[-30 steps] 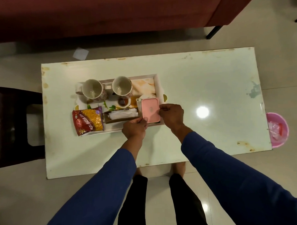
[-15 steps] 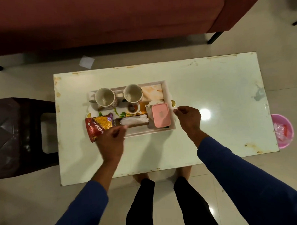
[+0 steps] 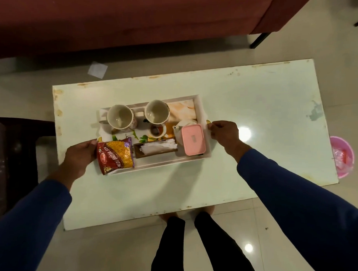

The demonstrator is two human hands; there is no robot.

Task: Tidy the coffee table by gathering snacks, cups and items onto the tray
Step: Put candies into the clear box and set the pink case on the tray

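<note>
Two hands are at the two ends of the tray [image 3: 200, 106], which sits on the white coffee table [image 3: 254, 120]. The left hand [image 3: 79, 154] is at the tray's left end, just beside the red snack bag [image 3: 115, 155], with its fingers curled at the edge; I cannot tell if it is really gripping the tray. The right hand [image 3: 224, 131] is at the right end, and its fingers pinch a small yellow handle [image 3: 208, 122] there. Everything is on the tray. Two cups [image 3: 120, 117] stand at the back, side by side. A small cup with dark drink [image 3: 157, 130] is in the middle. A brown holder with white napkins [image 3: 156, 149] lies at the front, between the snack bag and a pink box [image 3: 193, 139]. A white teapot [image 3: 180, 125] peeks out behind the pink box. A pink bin [image 3: 342, 157] stands on the floor past the table's right end, and a dark red sofa [image 3: 129, 21] is behind the table.
</note>
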